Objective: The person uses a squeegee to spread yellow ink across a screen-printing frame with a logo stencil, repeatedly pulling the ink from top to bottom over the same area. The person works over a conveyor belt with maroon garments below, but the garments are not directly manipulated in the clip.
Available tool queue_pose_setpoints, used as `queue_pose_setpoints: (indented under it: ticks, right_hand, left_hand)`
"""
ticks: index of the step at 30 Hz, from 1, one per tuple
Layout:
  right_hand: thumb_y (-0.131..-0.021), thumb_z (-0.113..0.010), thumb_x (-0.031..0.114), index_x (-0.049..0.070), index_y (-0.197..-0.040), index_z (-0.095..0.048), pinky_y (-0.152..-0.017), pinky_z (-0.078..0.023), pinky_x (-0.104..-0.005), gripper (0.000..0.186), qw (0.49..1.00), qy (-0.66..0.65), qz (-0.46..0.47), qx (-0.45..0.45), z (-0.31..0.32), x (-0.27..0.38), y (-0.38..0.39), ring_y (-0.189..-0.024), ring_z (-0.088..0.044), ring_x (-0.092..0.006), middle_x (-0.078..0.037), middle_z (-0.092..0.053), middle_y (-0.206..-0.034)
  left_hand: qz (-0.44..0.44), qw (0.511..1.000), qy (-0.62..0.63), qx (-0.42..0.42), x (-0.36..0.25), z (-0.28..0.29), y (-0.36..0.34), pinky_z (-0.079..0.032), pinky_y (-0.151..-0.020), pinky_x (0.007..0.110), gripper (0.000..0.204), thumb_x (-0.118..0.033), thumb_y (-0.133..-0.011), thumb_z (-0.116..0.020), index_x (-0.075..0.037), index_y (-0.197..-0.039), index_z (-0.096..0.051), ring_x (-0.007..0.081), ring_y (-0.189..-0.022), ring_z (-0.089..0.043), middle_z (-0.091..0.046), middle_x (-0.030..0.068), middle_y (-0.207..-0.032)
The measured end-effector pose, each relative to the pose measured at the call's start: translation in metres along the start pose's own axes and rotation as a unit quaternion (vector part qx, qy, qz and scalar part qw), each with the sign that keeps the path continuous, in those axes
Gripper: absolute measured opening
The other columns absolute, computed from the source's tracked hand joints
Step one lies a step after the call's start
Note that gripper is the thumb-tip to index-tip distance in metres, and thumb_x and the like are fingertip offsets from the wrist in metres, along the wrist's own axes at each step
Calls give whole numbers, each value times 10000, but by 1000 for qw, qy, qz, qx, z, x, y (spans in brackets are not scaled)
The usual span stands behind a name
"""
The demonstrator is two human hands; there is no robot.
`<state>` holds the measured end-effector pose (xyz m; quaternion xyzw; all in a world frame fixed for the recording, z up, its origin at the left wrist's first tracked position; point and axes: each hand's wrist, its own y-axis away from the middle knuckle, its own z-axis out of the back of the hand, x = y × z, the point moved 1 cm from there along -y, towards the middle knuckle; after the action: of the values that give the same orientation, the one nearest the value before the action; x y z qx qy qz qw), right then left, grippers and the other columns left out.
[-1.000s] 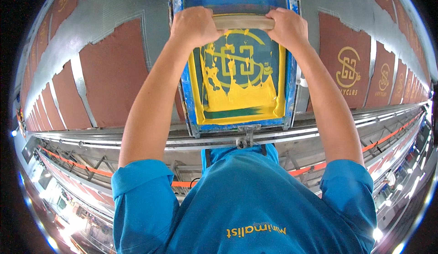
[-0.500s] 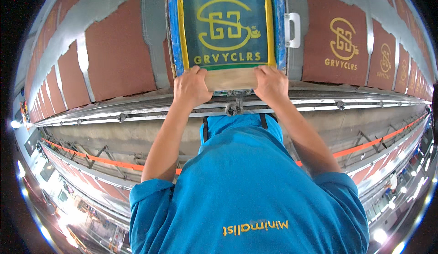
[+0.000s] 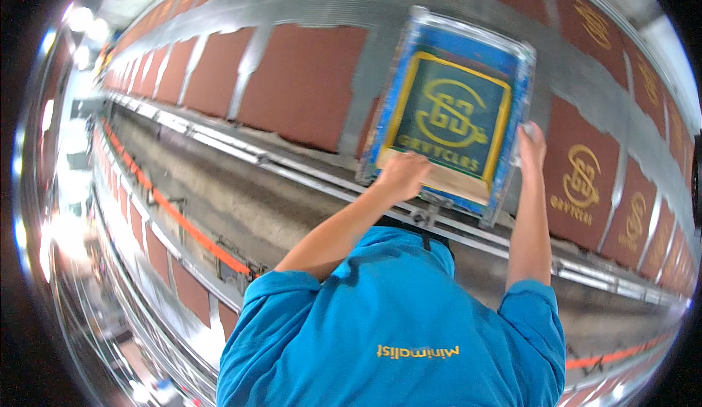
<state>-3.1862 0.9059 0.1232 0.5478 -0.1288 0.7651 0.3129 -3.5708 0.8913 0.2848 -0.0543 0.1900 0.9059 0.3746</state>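
Note:
A printing screen [image 3: 468, 67] with a blue-edged frame and yellow tape border lies over the long table. Its dark green mesh [image 3: 413, 107] carries a yellow emblem. Across the near end of the mesh rests a wooden squeegee [image 3: 459, 179]. My left hand [image 3: 404, 175] is closed over the squeegee's left part. On the frame's right side, my right hand [image 3: 531, 144] is wrapped around the white handle [image 3: 515, 160], which it mostly hides.
Brown fabric panels [image 3: 303, 81] lie in rows on the grey table; those to the right of the screen, such as one panel [image 3: 578, 180], bear yellow prints. A metal rail [image 3: 241, 151] runs along the near edge. Behind me stretches an orange bar [image 3: 175, 208] beside another table.
My right hand has let go of the squeegee and taken the frame's handle. My left hand stays on the squeegee. The whole view has turned, so the screen appears tilted and farther right.

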Motion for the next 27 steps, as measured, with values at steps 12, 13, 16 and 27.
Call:
queue_pose_setpoints:
  ticks: [12,13,16,27]
  right_hand:
    - [-967,-751,259,-3,-1229,-748,-1036,-513,-420,370,993,-57,50,-94,-133,169,67,-1145,-696,-306,-175,-741,-1246]
    - [-967,-752,254,4,-1225,-750,-1026,-517,-416,359,993,-60,43,-93,-163,180,80,-1135,-695,-296,-175,-741,-1238]
    - [-978,-744,242,17,-1231,-746,-999,-524,-398,339,994,-4,16,-104,-258,212,119,-1111,-691,-263,-164,-741,-1209]
    - [-955,-764,276,49,-1247,-719,-866,-563,-370,373,995,3,-26,-93,-394,271,169,-928,-721,-218,-123,-761,-1054]
  left_hand:
    - [-32,994,-25,-98,166,66,74,-590,-861,440,369,-426,-847,-796,-134,-1061,-727,289,-1052,-701,-699,63,-1078]
    - [-16,997,-35,-62,194,81,78,-590,-876,443,401,-499,-888,-755,-137,-1060,-732,286,-1086,-701,-706,57,-1089]
    - [6,998,-48,26,278,119,96,-590,-905,447,518,-623,-920,-703,-130,-1071,-741,292,-1111,-709,-718,66,-1094]
    - [-7,979,7,204,424,161,112,-593,-908,488,703,-707,-819,-769,-64,-1102,-783,350,-1050,-746,-774,110,-1077]
